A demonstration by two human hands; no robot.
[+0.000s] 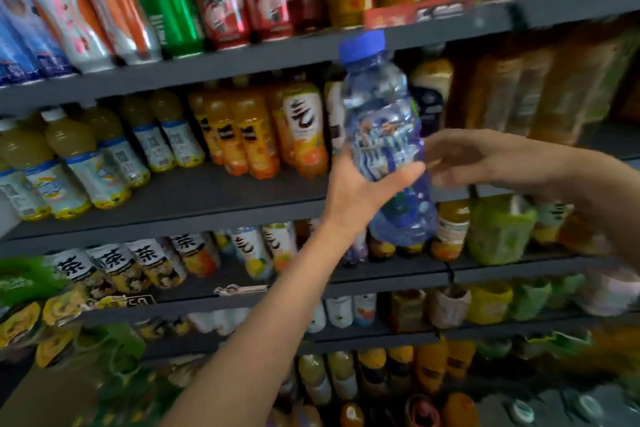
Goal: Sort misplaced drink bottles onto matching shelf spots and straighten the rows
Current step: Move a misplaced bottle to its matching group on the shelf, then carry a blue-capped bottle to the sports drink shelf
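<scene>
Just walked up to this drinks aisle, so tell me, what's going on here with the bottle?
A person is sorting a shelf of drinks. Their left hand grips a clear blue-capped bottle around its middle, holding it tilted in front of the shelf with the orange juice bottles. The right hand reaches in from the right with relaxed fingers close to the bottle's side; contact is unclear. The bottle is not yet on any shelf.

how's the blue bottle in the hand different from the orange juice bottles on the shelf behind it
The blue bottle is clear with a blue cap and a blue-and-white label; the orange juice bottles hold orange liquid.
The blue bottle is gripped in the left hand, off the shelf; the orange juice bottles stand in a row on it.
Both are labelled plastic bottles.
</scene>
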